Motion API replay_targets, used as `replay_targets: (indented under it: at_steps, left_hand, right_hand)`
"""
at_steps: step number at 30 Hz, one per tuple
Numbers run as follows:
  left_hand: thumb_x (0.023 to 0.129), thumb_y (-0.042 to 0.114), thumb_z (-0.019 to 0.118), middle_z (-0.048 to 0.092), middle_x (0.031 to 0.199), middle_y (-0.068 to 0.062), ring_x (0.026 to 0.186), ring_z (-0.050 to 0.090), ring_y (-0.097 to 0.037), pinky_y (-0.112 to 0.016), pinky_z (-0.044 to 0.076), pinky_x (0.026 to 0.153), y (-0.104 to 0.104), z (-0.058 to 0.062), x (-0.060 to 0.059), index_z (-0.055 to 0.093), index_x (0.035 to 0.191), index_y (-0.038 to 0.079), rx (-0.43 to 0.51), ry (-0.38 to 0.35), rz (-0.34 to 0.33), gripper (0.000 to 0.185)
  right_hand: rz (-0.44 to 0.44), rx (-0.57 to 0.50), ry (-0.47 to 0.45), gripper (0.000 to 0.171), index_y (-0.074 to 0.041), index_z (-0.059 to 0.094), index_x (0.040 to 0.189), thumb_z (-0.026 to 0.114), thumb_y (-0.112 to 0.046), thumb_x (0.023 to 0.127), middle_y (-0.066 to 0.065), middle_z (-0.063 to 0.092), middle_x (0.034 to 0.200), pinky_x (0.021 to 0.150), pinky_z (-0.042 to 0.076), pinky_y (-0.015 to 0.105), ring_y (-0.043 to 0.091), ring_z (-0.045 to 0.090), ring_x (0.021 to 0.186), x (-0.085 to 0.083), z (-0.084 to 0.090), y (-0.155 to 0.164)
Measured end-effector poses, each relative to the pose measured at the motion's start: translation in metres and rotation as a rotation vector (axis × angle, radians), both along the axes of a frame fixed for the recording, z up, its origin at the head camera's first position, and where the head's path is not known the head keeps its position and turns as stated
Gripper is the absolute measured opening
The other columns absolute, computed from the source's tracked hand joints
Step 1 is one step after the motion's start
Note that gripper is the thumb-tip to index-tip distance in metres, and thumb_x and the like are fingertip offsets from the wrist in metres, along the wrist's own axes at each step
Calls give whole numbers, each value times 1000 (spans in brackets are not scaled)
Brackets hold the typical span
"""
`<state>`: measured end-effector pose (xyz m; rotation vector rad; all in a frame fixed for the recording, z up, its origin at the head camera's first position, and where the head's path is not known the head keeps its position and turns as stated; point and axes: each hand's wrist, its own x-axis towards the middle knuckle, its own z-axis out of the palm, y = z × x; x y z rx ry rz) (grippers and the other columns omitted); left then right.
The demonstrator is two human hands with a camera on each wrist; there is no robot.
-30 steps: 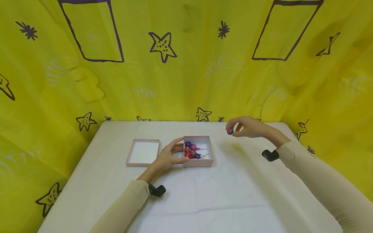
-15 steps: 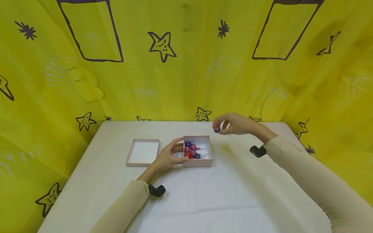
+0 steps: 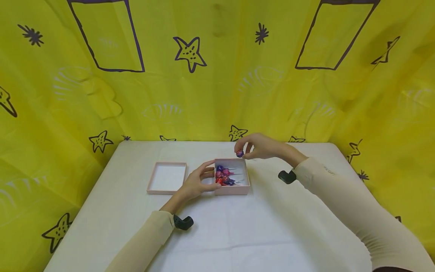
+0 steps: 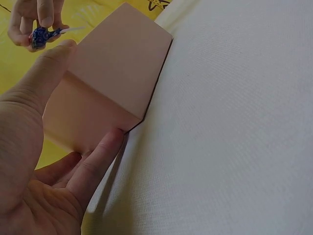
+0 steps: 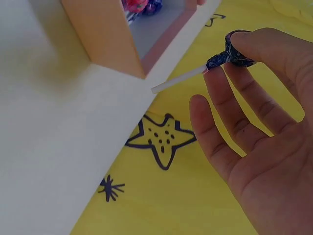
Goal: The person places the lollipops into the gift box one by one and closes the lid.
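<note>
A pink box [image 3: 232,190] stands on the white table, with several wrapped lollipops [image 3: 224,176] lying inside, their white sticks pointing right. My left hand [image 3: 195,183] holds the box at its left side, thumb near the front corner and fingers around the back; the left wrist view shows fingertips against the pink wall. My right hand [image 3: 259,146] pinches a dark blue and red wrapped lollipop [image 3: 239,153] by its head, in the air by the far rim of the box. In the right wrist view its white stick [image 5: 178,80] points towards the box.
A shallow pink box lid [image 3: 167,178], white inside, lies to the left of the box. Behind the table [image 3: 190,230] hangs a yellow curtain [image 3: 217,94] printed with dark stars, and it also closes off both sides.
My right hand has moved left with the lollipop, from right of the box to above its far edge. The left hand and the box have stayed where they were.
</note>
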<state>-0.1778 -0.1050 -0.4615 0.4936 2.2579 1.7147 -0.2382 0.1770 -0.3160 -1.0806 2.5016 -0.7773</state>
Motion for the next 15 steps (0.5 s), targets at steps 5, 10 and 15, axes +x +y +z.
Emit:
replay_targets:
  at_steps: [5,10,15]
  left_hand:
    - [84,20,87,46,155,-16,139,51,-32,-54,40,113,-1,0,0,36,160,24,13,1,-6,92]
    - [85,19,87,47,155,-17,138,52,-32,-53,42,113,-2,0,0,37,159,27,23,10,-14,90]
    - [85,18,86,48,154,-17,136,54,-32,-55,40,114,-2,1,0,38,159,28,30,18,-20,89]
  right_hand:
    - [36,-15,-3,23,-11,74,111,71,1,92,2,73,109,84,60,35,24,68,96,0,-8,-14]
    - [67,-22,6,25,-8,74,112,71,3,90,1,73,109,86,59,38,22,69,95,-1,-19,-24]
    - [59,-11,-17,25,-7,74,114,70,3,91,-1,73,110,87,59,37,23,68,98,-2,-28,-31]
